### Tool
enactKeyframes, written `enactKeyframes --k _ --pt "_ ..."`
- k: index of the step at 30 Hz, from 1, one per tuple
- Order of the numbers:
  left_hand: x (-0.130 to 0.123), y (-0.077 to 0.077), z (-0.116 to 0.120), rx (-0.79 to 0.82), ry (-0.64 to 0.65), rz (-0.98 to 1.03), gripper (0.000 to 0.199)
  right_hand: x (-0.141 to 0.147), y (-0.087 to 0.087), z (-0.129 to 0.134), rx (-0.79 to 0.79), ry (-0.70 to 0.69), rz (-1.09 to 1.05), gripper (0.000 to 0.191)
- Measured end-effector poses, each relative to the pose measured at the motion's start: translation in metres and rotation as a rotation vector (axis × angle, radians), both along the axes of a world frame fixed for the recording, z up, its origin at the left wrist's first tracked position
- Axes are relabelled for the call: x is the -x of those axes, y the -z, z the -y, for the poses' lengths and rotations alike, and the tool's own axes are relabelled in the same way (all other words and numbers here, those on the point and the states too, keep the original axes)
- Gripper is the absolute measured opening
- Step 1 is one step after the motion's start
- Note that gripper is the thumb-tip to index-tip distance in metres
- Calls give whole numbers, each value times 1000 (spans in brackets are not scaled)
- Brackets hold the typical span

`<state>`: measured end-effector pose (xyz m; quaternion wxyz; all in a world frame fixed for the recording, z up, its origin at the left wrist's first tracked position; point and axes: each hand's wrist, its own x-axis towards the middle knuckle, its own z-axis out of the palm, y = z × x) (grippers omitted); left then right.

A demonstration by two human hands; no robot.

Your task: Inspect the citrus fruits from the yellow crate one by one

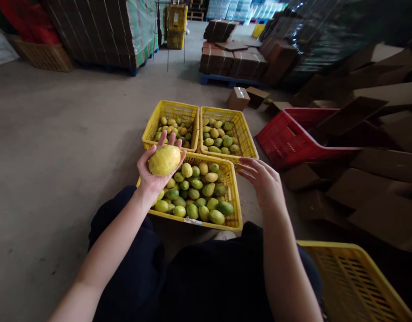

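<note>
A large yellow lemon [164, 160] rests in the upturned palm of my left hand [148, 181], with the fingers curled loosely around its far side. Below it stands the near yellow crate [238, 201], holding many green and yellow lemons [194, 193]. My right hand [266, 181] hovers by that crate's right far corner, fingers apart and nothing in them. Behind are two more yellow crates, the back left one [174, 103] and the back right one [249, 136], both holding mostly yellowish lemons.
To the right lie a red crate [276, 136] and a heap of cardboard boxes [376, 179]. Another yellow crate [346, 268] sits by my right leg. Farther off are flattened cartons on a blue pallet [226, 81], a small box [238, 98] and a wrapped stack [98, 31].
</note>
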<state>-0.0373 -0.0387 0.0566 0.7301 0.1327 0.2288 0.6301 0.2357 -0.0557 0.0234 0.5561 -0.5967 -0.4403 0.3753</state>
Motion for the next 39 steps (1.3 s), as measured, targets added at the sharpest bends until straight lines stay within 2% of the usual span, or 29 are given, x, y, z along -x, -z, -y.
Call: enactKeyframes --k 3,6,10,13,17,21,28,34,39 --pt "-4 1 0 41 8 92 43 1 -1 1 16 -12 31 27" --pt "-5 9 -4 121 -65 162 45 2 -1 2 21 -18 47 24" --pt "-4 20 -10 249 -82 106 50 6 0 0 12 -45 67 24" --pt "-4 21 -11 282 -93 123 54 11 5 -1 17 -94 97 26" --pt "0 14 -9 274 -131 294 51 16 15 -3 16 -147 181 31" --pt "5 8 -9 249 -113 354 46 15 24 -4 17 -157 294 34" --pt "8 13 -17 183 -208 195 34 21 23 0 26 -204 448 28" --pt "15 15 -17 100 -203 129 37 25 23 1 47 -282 585 25" --pt "21 9 -12 97 -173 180 32 25 30 -1 142 -393 827 26"
